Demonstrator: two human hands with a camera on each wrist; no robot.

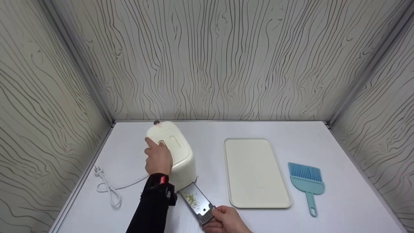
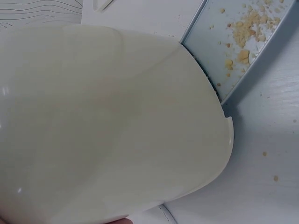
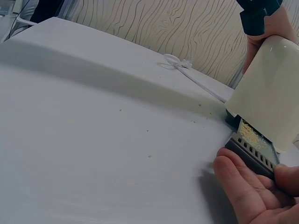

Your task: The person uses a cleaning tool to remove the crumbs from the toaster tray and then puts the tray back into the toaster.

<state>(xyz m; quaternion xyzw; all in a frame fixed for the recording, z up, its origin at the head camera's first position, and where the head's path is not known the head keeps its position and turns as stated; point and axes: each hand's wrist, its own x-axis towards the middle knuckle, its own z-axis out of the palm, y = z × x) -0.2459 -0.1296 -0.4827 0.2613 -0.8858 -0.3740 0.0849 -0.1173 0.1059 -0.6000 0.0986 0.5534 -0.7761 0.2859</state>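
Note:
A cream toaster (image 1: 182, 171) stands left of the middle of the white table, its top slots facing up. My left hand (image 1: 159, 159) grips its left side and top. From the toaster's near end juts a metal crumb tray (image 1: 193, 198), with yellowish crumbs (image 2: 247, 30) scattered over it. My right hand (image 1: 226, 220) pinches the tray's dark slotted handle (image 3: 252, 156), thumb on one side and fingers beneath. The tray's inner end is hidden inside the toaster. In the left wrist view the toaster's smooth wall (image 2: 107, 116) fills most of the picture.
A cream rectangular tray (image 1: 257, 174) lies right of the toaster. Farther right is a blue brush with a teal dustpan (image 1: 307, 184). The toaster's white cord and plug (image 1: 111, 191) lie at the left. A few loose crumbs (image 3: 149, 156) dot the tabletop; patterned walls (image 1: 207, 64) surround it.

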